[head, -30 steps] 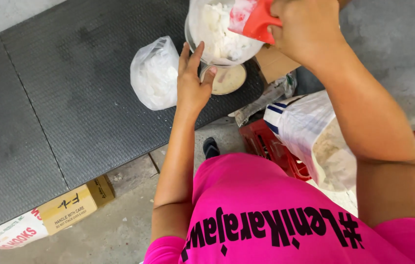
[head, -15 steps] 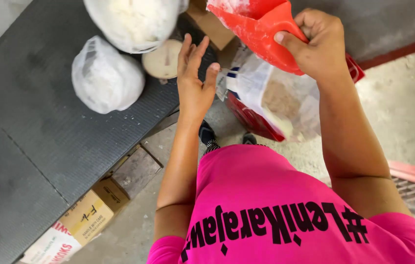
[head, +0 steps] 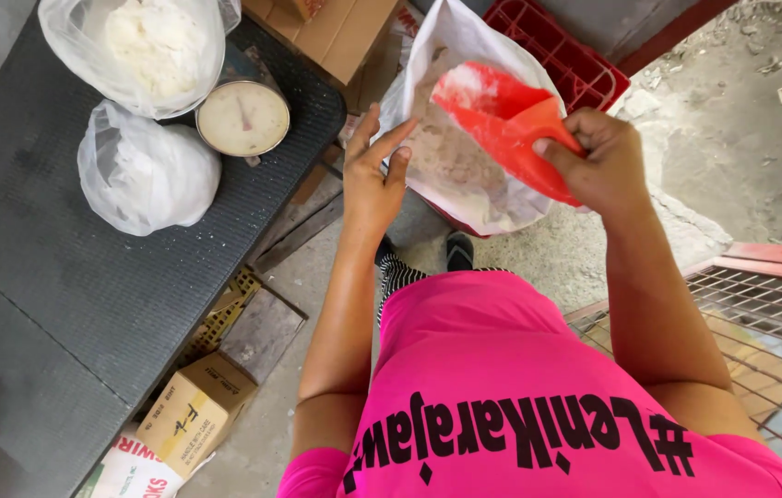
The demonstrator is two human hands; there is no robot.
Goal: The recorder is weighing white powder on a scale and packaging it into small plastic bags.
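Right hand (head: 605, 166) holds red scoop (head: 502, 124) over open sack (head: 465, 180).

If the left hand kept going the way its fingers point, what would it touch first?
Most likely the white sack: the left hand is open, fingers pointing up and slightly right toward its near edge. Depth is unclear, so it might pass just above the rim.

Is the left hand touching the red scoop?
Apart. The head view shows the open left hand with bare sack visible between its fingertips and the red scoop.
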